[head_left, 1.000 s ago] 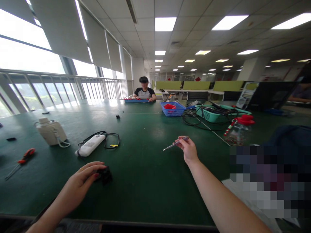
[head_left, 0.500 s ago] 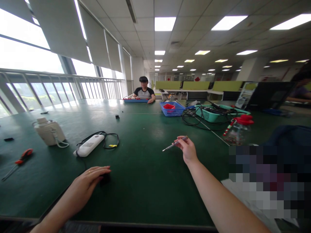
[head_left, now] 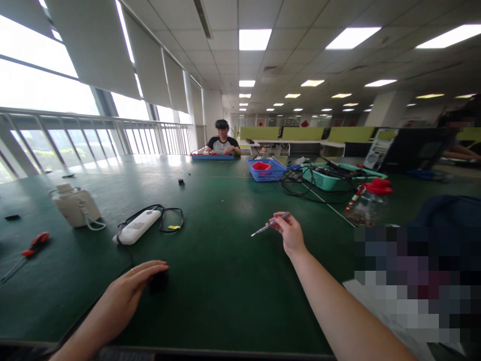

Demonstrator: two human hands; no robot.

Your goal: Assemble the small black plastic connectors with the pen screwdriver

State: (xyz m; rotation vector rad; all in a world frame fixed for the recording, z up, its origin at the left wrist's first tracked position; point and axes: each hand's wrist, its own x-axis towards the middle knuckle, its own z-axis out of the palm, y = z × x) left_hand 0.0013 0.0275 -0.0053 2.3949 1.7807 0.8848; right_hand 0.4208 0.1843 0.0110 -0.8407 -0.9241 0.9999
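Note:
My right hand (head_left: 292, 235) grips a slim metal screwdriver (head_left: 266, 228) between fingertips and thumb, above the green table (head_left: 233, 281). Its pale tip points left and slightly down, touching nothing I can make out. At the lower left, the fingers of my left hand (head_left: 126, 291) curve over a small black block (head_left: 159, 282). The thumb and part of the block are hidden under that hand. Just beyond it lies a white device (head_left: 139, 227) with a black cord (head_left: 183, 215). An orange-handled screwdriver (head_left: 36, 244) rests at the far left.
A beige bottle (head_left: 77, 205) stands at left. A small black piece (head_left: 181, 182) lies farther back. Blue (head_left: 268, 174) and green baskets (head_left: 319, 180), loose cables (head_left: 293, 186) and a red-lidded jar (head_left: 370, 203) are at right. Another person (head_left: 222, 143) sits across, behind a blue tray (head_left: 212, 157).
My left hand has shifted slightly left and turned, exposing more of the black block. My right hand stays almost still. The person opposite has raised a hand from the table.

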